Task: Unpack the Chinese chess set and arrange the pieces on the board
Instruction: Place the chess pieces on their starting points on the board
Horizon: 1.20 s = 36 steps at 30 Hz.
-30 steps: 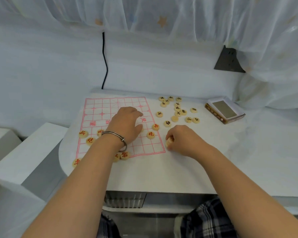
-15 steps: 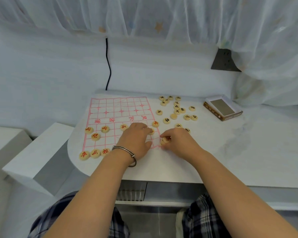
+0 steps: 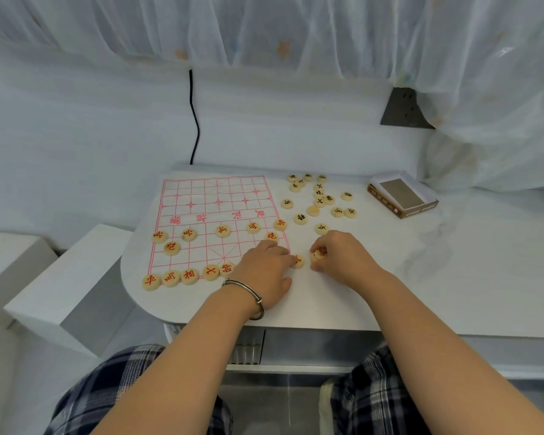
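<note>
A white board sheet with a red grid (image 3: 211, 196) lies on the table's left part. Red-lettered pieces stand on its near half: a front row (image 3: 189, 276) at the near edge and several more (image 3: 223, 231) two rows up. My left hand (image 3: 266, 273), with a metal bracelet, rests on the board's near right corner, fingertips touching a red piece (image 3: 299, 261). My right hand (image 3: 343, 257) is curled just right of it, pinching small wooden pieces (image 3: 318, 254). Black-lettered pieces (image 3: 319, 197) lie loose to the right of the board.
The open chess box (image 3: 402, 199) sits at the table's back right. A black cable (image 3: 196, 120) hangs down the wall behind the board, a wall socket (image 3: 404, 109) is at the upper right. A white ledge (image 3: 66, 277) stands left of the table.
My left hand slid from the board's middle to its near right corner and now touches a red piece. My right hand stayed curled on its pieces. The camera tilted down.
</note>
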Each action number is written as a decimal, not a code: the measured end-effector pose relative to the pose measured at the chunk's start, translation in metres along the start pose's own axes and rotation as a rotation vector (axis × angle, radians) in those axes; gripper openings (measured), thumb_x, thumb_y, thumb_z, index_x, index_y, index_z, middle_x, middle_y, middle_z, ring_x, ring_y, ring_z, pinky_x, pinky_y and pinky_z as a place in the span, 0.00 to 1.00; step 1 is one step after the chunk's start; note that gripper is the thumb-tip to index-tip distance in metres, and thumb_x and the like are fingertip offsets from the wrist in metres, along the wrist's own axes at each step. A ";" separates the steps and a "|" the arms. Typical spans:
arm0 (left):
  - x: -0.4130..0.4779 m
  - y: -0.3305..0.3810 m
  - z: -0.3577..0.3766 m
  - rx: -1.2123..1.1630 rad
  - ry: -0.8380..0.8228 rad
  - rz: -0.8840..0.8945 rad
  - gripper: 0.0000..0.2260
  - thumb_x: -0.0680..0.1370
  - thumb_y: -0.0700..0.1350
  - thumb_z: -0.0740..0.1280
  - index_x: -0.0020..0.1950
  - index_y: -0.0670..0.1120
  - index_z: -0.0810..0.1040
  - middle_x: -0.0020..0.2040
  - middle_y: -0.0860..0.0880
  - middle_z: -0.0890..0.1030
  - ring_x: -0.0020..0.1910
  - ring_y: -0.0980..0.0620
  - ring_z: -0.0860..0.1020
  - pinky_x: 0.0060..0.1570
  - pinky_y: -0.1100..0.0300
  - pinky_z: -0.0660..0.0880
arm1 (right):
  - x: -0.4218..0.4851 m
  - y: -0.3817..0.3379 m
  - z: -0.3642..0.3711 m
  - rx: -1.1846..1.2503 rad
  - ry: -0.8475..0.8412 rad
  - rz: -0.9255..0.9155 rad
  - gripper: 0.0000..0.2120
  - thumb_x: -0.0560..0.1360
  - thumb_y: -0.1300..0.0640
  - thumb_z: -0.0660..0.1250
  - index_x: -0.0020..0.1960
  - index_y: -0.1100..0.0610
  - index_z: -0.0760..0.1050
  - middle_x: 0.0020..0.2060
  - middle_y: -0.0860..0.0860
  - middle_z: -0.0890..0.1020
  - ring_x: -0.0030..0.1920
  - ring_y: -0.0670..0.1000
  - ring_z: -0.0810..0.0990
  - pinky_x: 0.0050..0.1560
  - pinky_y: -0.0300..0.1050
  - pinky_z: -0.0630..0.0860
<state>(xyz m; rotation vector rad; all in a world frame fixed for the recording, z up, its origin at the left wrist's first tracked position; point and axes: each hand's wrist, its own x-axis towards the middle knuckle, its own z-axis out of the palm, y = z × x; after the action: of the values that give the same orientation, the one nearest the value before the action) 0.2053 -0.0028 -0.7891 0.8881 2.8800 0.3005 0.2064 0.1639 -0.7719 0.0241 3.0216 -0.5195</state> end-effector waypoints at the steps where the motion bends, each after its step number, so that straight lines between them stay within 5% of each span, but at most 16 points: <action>1: 0.001 0.001 0.001 0.004 -0.004 0.005 0.20 0.79 0.49 0.59 0.72 0.52 0.66 0.71 0.52 0.68 0.73 0.48 0.58 0.70 0.52 0.61 | 0.001 0.001 0.000 -0.001 -0.003 0.004 0.18 0.70 0.55 0.72 0.59 0.55 0.78 0.57 0.52 0.77 0.57 0.52 0.75 0.54 0.41 0.70; 9: 0.008 0.000 0.003 0.036 -0.060 0.031 0.24 0.79 0.50 0.58 0.75 0.55 0.57 0.76 0.51 0.58 0.76 0.46 0.48 0.75 0.49 0.51 | 0.004 0.013 -0.009 0.043 -0.086 -0.013 0.20 0.71 0.50 0.71 0.61 0.54 0.76 0.53 0.50 0.77 0.49 0.47 0.74 0.48 0.38 0.68; 13: 0.013 -0.002 0.004 0.042 -0.078 0.059 0.25 0.80 0.51 0.57 0.75 0.56 0.55 0.77 0.51 0.55 0.77 0.47 0.47 0.75 0.48 0.49 | 0.022 0.019 -0.025 0.213 0.071 0.014 0.10 0.77 0.51 0.64 0.53 0.55 0.80 0.48 0.51 0.81 0.44 0.49 0.77 0.43 0.39 0.71; 20: 0.032 -0.008 -0.003 0.015 -0.033 0.089 0.24 0.79 0.50 0.58 0.75 0.55 0.57 0.77 0.51 0.55 0.77 0.49 0.47 0.75 0.51 0.48 | 0.087 0.021 -0.011 0.035 0.166 0.059 0.16 0.79 0.57 0.57 0.65 0.57 0.73 0.60 0.56 0.75 0.58 0.56 0.76 0.54 0.48 0.73; 31: 0.052 -0.016 -0.010 -0.013 0.012 0.040 0.23 0.80 0.50 0.58 0.75 0.53 0.60 0.76 0.51 0.57 0.76 0.49 0.49 0.75 0.53 0.50 | 0.101 0.034 -0.010 0.071 0.193 0.058 0.07 0.70 0.64 0.68 0.48 0.59 0.75 0.41 0.51 0.75 0.41 0.52 0.73 0.31 0.39 0.65; 36: 0.055 -0.010 -0.010 -0.013 0.001 0.049 0.23 0.80 0.50 0.58 0.75 0.52 0.60 0.76 0.50 0.57 0.76 0.50 0.49 0.74 0.54 0.50 | 0.089 0.040 -0.016 0.006 0.203 -0.013 0.04 0.74 0.64 0.66 0.48 0.61 0.77 0.41 0.50 0.74 0.44 0.54 0.75 0.40 0.41 0.68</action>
<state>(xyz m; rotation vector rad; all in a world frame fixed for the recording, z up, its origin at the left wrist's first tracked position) 0.1524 0.0185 -0.7844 0.9575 2.8576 0.3239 0.1181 0.2074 -0.7773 0.0606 3.2199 -0.5589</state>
